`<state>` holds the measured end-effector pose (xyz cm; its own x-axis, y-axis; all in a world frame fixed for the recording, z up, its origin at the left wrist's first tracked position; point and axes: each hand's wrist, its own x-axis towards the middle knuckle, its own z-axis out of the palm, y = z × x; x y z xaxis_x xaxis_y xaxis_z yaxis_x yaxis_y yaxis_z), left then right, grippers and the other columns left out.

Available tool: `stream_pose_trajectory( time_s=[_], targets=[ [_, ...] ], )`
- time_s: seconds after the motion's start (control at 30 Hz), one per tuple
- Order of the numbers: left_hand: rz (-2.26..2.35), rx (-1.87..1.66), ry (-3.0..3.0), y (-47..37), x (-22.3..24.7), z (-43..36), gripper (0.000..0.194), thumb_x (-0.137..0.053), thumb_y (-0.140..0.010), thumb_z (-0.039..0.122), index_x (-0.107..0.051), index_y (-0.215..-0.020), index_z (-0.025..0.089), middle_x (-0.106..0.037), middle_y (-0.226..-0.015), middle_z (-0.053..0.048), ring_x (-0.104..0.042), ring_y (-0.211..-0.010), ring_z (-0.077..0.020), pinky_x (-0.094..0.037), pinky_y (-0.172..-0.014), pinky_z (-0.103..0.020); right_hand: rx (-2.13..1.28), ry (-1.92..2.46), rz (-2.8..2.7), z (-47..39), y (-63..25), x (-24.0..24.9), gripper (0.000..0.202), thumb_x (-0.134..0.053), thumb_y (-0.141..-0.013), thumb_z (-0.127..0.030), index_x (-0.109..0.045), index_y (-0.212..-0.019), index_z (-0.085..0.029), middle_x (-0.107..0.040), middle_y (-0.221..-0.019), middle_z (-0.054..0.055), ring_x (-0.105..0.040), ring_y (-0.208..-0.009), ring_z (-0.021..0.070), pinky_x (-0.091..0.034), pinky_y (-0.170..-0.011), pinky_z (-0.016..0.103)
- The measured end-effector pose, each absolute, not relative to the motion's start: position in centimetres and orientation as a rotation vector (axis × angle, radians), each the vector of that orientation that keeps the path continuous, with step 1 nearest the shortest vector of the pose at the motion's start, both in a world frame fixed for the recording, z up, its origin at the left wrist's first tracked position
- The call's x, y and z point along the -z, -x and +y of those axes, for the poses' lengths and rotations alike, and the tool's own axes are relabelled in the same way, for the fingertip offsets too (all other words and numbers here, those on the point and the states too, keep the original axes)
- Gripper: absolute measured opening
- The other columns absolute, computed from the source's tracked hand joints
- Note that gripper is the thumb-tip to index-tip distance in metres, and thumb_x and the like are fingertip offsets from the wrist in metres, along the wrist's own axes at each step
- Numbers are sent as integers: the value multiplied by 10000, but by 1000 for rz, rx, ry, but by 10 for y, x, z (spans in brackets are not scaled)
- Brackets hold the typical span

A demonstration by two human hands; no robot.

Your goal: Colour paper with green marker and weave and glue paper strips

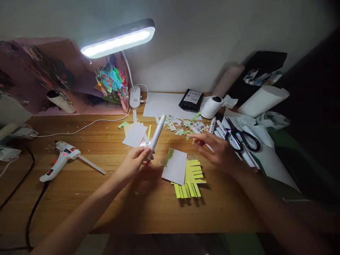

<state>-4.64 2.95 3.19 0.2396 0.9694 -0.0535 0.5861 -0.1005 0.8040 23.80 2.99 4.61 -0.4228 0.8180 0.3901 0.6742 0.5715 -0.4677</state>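
The left hand is pinching a white marker above the desk, near a card overlapping yellow strips, while the right hand is hovering, its blurred grip impossible to tell

Wooden table; on it glue gun, yellow strips, scraps.

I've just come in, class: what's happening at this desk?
A person's left hand holds a white marker up above the desk. The right hand hovers to its right, too blurred to tell whether it holds anything. Below lies a white card, green along one corner, partly covering yellow paper strips. A glue gun lies at left.
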Motion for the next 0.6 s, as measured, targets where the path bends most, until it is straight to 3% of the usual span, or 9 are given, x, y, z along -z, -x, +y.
stream_pose_trajectory(
  time_s=[0.1,0.23,0.43,0.53,0.6],
  targets=[
    [1131,-711,-1529,31,-44,16,526,-408,-866,586,-647,-856,117,-612,-691,-60,-546,-597,-130,-449,-558,-253,-732,1156,-2133,11,-204,-62,375,-547,-865,-277,-438,-1221,-239,-608,-823,7,-570,-700,139,-472,-669,286],
    [858,-730,-1164,21,-58,-3,407,-528,-837,527,-642,-880,138,-592,-717,-40,-536,-643,-126,-460,-609,-254,-1130,1091,-1876,-1,-181,-69,326,-549,-863,-311,-418,-1142,-203,-593,-773,2,-561,-695,133,-460,-664,280],
    [744,-644,-1321,18,-61,-25,356,-409,-923,440,-616,-863,156,-589,-690,-36,-543,-627,-136,-475,-594,-263,-1577,896,-1447,-9,-173,-66,293,-546,-847,-432,-505,-960,-165,-533,-648,-20,-485,-561,98,-412,-520,234],
    [805,-654,-1627,17,-55,-32,310,-341,-960,340,-561,-1117,188,-628,-883,-73,-593,-763,-162,-508,-636,-277,-1592,967,-1472,-14,-171,-70,272,-583,-819,-432,-526,-802,-167,-498,-663,-20,-464,-586,95,-395,-530,228],
    [998,-899,-2013,19,-50,-32,406,-417,-940,258,-359,-1341,234,-556,-1169,-112,-557,-1019,-200,-498,-812,-339,-1626,1040,-1606,-18,-173,-75,293,-565,-829,-439,-512,-724,-171,-459,-641,-28,-435,-575,90,-361,-508,217]
  ],
)
